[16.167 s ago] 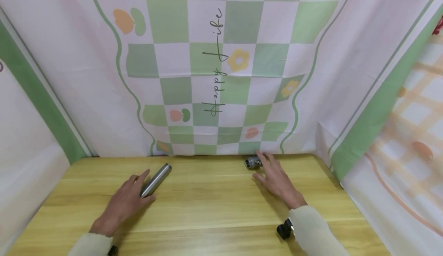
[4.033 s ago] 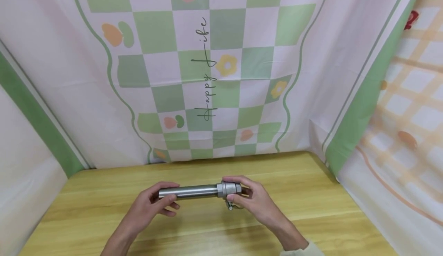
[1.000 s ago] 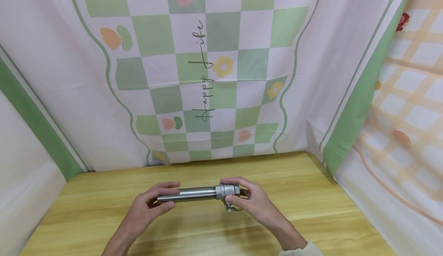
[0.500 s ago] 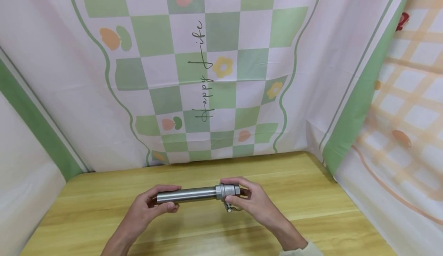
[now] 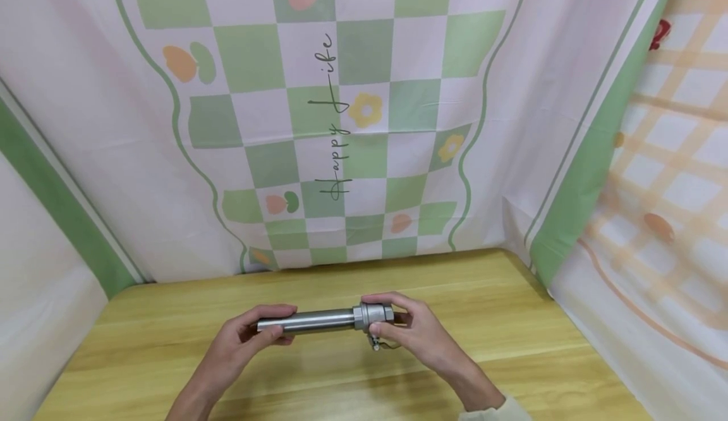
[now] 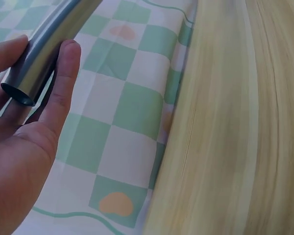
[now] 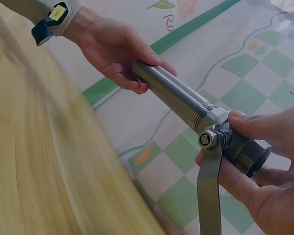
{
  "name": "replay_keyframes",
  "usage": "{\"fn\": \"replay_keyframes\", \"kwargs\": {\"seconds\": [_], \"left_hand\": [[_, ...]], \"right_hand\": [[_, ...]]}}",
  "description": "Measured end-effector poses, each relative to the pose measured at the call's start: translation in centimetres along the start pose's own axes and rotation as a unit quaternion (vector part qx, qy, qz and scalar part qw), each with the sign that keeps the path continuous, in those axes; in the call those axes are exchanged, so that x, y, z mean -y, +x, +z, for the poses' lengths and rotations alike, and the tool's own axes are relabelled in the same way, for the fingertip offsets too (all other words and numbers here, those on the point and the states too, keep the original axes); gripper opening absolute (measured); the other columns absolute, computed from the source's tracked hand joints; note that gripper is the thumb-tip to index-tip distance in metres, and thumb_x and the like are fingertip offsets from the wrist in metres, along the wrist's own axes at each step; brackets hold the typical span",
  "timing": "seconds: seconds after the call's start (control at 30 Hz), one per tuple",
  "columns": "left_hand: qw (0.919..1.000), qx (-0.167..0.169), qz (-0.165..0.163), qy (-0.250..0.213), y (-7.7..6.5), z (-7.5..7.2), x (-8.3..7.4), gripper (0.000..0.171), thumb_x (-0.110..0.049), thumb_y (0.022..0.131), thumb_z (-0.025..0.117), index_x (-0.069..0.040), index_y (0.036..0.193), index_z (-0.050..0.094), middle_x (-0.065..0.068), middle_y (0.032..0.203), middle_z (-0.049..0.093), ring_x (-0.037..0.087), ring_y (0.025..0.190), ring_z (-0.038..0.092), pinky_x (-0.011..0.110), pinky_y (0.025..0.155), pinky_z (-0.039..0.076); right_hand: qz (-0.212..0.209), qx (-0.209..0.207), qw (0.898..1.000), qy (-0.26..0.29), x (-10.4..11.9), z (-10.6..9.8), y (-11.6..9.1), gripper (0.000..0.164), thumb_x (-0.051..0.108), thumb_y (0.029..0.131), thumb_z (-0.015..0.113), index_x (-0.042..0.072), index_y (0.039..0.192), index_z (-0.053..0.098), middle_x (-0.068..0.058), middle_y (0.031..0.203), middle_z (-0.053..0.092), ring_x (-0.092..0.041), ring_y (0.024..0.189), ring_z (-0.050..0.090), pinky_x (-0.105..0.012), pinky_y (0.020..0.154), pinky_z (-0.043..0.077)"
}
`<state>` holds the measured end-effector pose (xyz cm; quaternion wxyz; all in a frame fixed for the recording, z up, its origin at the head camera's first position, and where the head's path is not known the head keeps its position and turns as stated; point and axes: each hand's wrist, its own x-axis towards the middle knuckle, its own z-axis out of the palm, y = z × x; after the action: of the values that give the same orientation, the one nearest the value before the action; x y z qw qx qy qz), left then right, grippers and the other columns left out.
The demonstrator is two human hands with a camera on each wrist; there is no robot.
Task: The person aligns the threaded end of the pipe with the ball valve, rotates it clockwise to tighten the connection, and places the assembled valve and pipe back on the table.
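Observation:
In the head view a smooth steel pipe (image 5: 318, 320) is held level above the table, its right end in a ball valve (image 5: 371, 315). My left hand (image 5: 236, 342) grips the pipe's free end between thumb and fingers; the left wrist view shows that hollow end (image 6: 24, 90) by the palm. With thumb and fingers my right hand (image 5: 423, 335) holds the valve body. In the right wrist view, threads (image 7: 202, 115) show on the pipe where it enters the valve, and the flat metal lever handle (image 7: 209, 191) hangs down from the valve's stem nut.
Below both hands lies a wood-grain table (image 5: 318, 383). A green-and-white checked cloth (image 5: 341, 155) hangs along its back edge, with more cloth at the left and right sides. A dark wrist device (image 7: 51, 22) sits on the left wrist.
Sixteen seconds ago pipe and valve lay apart on the table; four seconds ago they were joined in the hands. Over the last second the left fingers loosened and closed around the pipe again; the right hand kept its hold.

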<state>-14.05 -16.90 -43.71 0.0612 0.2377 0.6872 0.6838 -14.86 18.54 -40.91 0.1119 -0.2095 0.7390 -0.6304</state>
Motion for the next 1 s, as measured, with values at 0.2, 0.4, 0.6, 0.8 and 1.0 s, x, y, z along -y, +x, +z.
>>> {"fn": "replay_keyframes", "kwargs": {"seconds": [0.2, 0.4, 0.6, 0.8, 1.0], "left_hand": [[0.999, -0.001, 0.033, 0.029, -0.02, 0.21, -0.11, 0.03, 0.001, 0.109, 0.061, 0.013, 0.136, 0.064, -0.009, 0.142, 0.071, 0.018, 0.119, 0.074, 0.035, 0.098, 0.064], [0.9969, -0.02, 0.036, 0.068, -0.08, 0.51, -0.16, 0.026, 0.002, 0.106, 0.066, 0.01, 0.131, 0.068, -0.014, 0.142, 0.068, 0.007, 0.125, 0.068, 0.027, 0.096, 0.064], [0.9964, -0.037, 0.031, 0.069, -0.1, 0.47, -0.07, 0.039, 0.003, 0.103, 0.07, 0.004, 0.142, 0.066, -0.011, 0.145, 0.068, 0.013, 0.125, 0.069, 0.026, 0.096, 0.063], [0.9982, -0.038, -0.005, 0.046, -0.18, 0.26, -0.07, 0.043, 0.0, 0.103, 0.071, -0.001, 0.146, 0.064, -0.004, 0.142, 0.072, 0.012, 0.118, 0.07, 0.027, 0.095, 0.063], [0.9998, -0.01, 0.003, 0.018, -0.14, 0.0, 0.08, 0.04, 0.001, 0.105, 0.067, 0.004, 0.145, 0.061, 0.0, 0.143, 0.071, 0.016, 0.114, 0.076, 0.033, 0.098, 0.064]], "right_hand": [[0.005, 0.001, 1.0, 0.009, -0.01, -0.11, 0.02, 0.047, 0.018, 0.105, 0.075, 0.003, 0.149, 0.064, -0.029, 0.139, 0.061, -0.03, 0.108, 0.073, -0.037, 0.083, 0.066], [0.003, -0.001, 1.0, 0.009, 0.01, -0.13, 0.01, 0.049, 0.018, 0.106, 0.075, 0.002, 0.15, 0.062, -0.028, 0.139, 0.06, -0.029, 0.108, 0.073, -0.036, 0.084, 0.066], [0.001, 0.0, 1.0, 0.011, 0.05, -0.12, 0.01, 0.048, 0.017, 0.106, 0.075, 0.002, 0.149, 0.063, -0.028, 0.139, 0.061, -0.028, 0.108, 0.073, -0.034, 0.083, 0.066], [-0.003, -0.002, 1.0, 0.001, 0.16, -0.13, -0.04, 0.049, 0.018, 0.106, 0.075, 0.001, 0.15, 0.062, -0.028, 0.138, 0.061, -0.027, 0.106, 0.073, -0.034, 0.082, 0.066], [-0.006, -0.001, 1.0, 0.002, 0.21, -0.08, -0.04, 0.048, 0.017, 0.106, 0.075, 0.002, 0.149, 0.063, -0.028, 0.139, 0.06, -0.028, 0.107, 0.073, -0.034, 0.082, 0.066]]}}
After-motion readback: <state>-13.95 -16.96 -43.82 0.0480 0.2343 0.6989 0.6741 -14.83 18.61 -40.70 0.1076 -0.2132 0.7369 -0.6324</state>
